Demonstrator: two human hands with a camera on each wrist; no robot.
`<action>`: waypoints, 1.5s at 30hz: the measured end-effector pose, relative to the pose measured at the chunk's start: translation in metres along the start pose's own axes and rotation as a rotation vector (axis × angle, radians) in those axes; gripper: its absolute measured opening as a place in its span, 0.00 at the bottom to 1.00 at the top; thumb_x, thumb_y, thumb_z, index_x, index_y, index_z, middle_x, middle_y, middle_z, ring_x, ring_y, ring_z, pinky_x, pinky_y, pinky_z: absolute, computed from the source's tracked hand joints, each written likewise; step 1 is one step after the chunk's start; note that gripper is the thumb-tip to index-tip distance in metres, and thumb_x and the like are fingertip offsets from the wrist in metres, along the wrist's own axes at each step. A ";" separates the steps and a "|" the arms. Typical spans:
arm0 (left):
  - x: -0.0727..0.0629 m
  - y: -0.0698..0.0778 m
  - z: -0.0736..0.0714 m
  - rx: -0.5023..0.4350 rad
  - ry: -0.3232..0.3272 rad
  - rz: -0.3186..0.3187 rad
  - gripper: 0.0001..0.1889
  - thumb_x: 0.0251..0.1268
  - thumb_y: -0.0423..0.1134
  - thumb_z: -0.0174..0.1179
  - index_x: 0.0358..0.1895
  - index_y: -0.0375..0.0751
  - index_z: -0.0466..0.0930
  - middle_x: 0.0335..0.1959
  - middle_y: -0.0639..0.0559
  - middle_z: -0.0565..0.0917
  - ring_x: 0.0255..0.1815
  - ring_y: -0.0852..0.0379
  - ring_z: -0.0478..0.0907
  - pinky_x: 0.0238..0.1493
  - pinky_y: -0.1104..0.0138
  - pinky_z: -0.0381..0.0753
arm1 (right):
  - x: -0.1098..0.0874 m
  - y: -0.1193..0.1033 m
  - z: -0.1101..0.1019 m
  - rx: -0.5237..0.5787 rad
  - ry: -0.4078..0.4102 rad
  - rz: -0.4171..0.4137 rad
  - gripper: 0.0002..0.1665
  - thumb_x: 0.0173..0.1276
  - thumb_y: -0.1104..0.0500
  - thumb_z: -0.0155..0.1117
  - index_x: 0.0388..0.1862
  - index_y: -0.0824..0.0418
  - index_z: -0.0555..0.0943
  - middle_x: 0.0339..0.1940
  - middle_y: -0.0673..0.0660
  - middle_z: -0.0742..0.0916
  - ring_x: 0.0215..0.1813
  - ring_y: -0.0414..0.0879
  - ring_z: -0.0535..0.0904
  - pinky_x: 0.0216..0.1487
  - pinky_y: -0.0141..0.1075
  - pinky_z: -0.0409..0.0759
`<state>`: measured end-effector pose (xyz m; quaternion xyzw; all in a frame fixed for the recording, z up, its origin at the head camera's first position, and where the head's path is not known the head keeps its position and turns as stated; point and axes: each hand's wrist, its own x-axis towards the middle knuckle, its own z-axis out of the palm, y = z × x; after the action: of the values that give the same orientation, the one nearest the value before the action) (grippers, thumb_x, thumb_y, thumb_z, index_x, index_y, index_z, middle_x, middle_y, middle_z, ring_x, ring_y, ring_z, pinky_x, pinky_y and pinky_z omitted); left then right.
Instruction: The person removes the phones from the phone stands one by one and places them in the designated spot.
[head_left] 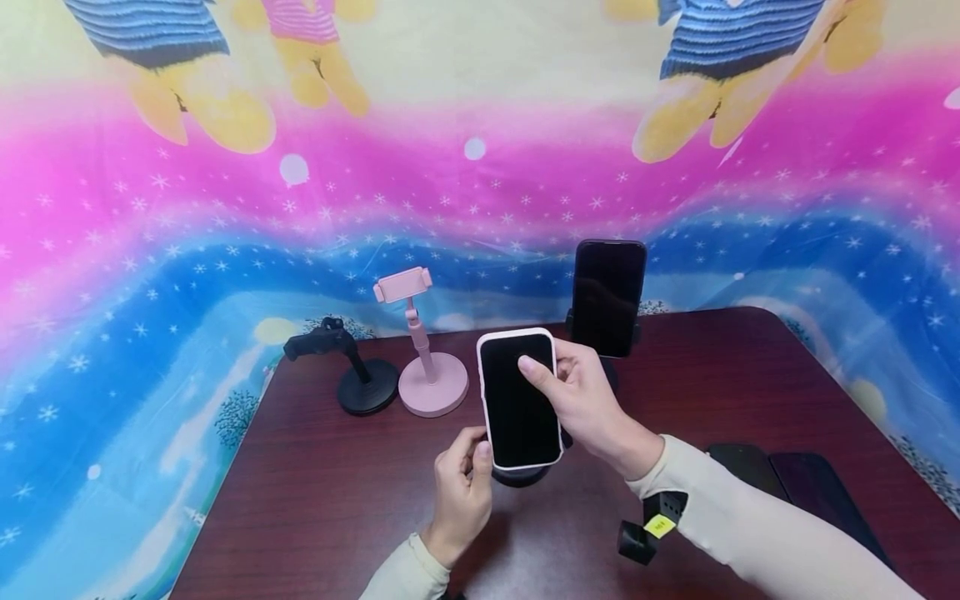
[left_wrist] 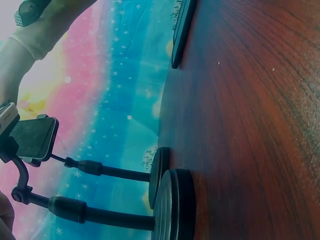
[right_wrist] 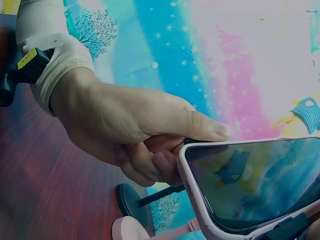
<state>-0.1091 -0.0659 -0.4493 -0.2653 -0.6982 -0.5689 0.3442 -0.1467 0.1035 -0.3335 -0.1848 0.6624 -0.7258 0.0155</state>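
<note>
A smartphone [head_left: 520, 400] in a pale case stands upright on a black phone stand, whose round base [head_left: 520, 476] shows below it. My right hand [head_left: 596, 404] grips the phone's upper right side, the thumb over the dark screen in the head view and the other fingers behind. At the phone's lower left edge, my left hand [head_left: 461, 487] has bent fingers, their tips partly hidden there. In the right wrist view, a black clamp [right_wrist: 290, 229] sits along the phone's lower edge. The stand's black pole [left_wrist: 117, 217] crosses the left wrist view.
A black phone [head_left: 609, 296] is mounted on another stand at the back. Left of centre stand a pink phone stand [head_left: 433, 387] and a black one [head_left: 367, 390], both without phones. Dark phones [head_left: 821, 492] lie on the right. A patterned cloth [head_left: 480, 200] hangs behind the table [head_left: 315, 500].
</note>
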 end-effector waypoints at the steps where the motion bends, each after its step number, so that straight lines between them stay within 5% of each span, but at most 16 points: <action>1: 0.000 0.000 0.000 -0.001 0.000 -0.002 0.12 0.62 0.15 0.50 0.42 0.29 0.80 0.15 0.49 0.72 0.18 0.75 0.63 0.15 0.84 0.63 | 0.000 0.000 0.000 -0.001 0.002 0.002 0.18 0.77 0.64 0.57 0.59 0.77 0.76 0.31 0.44 0.92 0.35 0.45 0.91 0.36 0.46 0.89; 24: 0.000 0.000 -0.001 0.010 0.009 -0.010 0.12 0.62 0.16 0.50 0.42 0.29 0.80 0.15 0.50 0.71 0.18 0.75 0.63 0.17 0.83 0.65 | 0.003 -0.004 0.004 0.033 0.049 0.033 0.19 0.77 0.64 0.57 0.59 0.76 0.76 0.31 0.44 0.92 0.35 0.44 0.91 0.37 0.44 0.89; 45: 0.000 0.002 -0.001 -0.003 0.027 -0.031 0.13 0.63 0.16 0.50 0.44 0.27 0.81 0.20 0.44 0.81 0.18 0.71 0.69 0.17 0.82 0.69 | 0.006 -0.008 0.005 0.037 0.067 0.031 0.19 0.78 0.63 0.57 0.60 0.76 0.76 0.33 0.43 0.92 0.37 0.44 0.91 0.39 0.43 0.89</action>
<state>-0.1070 -0.0666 -0.4478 -0.2473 -0.6966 -0.5789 0.3443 -0.1493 0.0976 -0.3242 -0.1498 0.6519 -0.7433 0.0077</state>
